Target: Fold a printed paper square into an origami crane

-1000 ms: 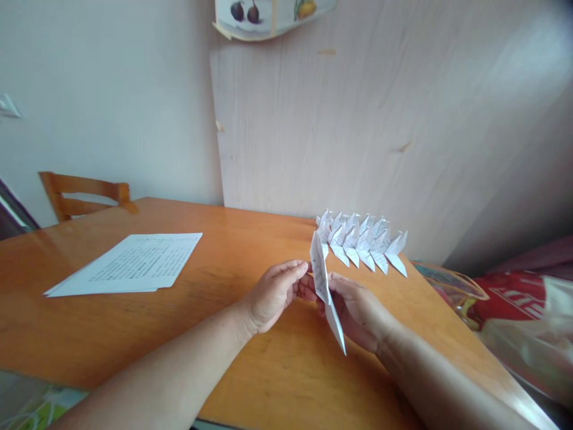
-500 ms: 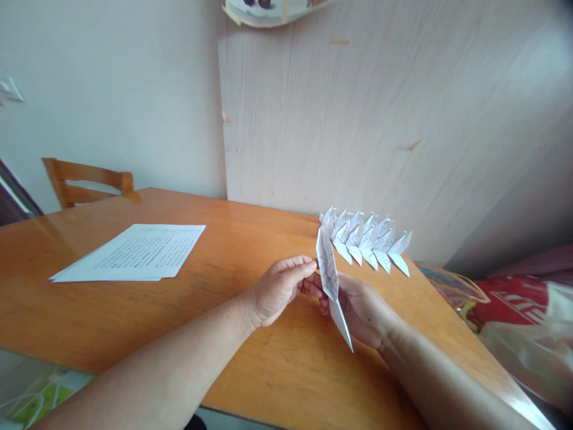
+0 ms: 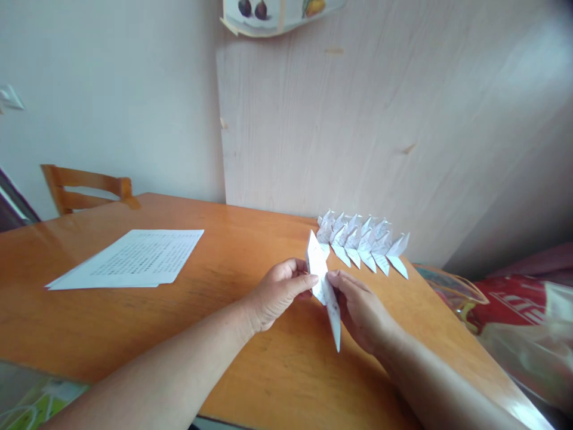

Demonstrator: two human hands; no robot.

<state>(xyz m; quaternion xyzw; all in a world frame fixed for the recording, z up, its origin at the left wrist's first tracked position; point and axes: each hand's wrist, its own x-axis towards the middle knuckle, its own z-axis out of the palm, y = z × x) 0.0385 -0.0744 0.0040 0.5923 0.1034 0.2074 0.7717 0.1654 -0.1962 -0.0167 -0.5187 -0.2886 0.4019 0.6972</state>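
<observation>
A folded paper piece (image 3: pixel 319 269), white with some print and pointed at both ends, is held upright above the table between my two hands. My left hand (image 3: pixel 286 289) pinches its left side, thumb on the near face and fingers behind. On the right edge my right hand (image 3: pixel 358 301) grips it between thumb and fingers; part of those fingers is hidden behind the paper. Just beyond, several similar folded paper pieces (image 3: pixel 367 243) stand in rows near the wall.
A stack of printed sheets (image 3: pixel 143 257) lies on the left of the wooden table (image 3: pixel 215 239). A wooden chair (image 3: pixel 89 179) stands behind the far left corner. Red and clear bags (image 3: pixel 514 313) sit beyond the right edge. A panelled wall (image 3: pixel 313 131) rises behind the table.
The paper piece has been turned so another face shows. My right hand's thumb has come round to its near edge, and my left thumb now presses on its face.
</observation>
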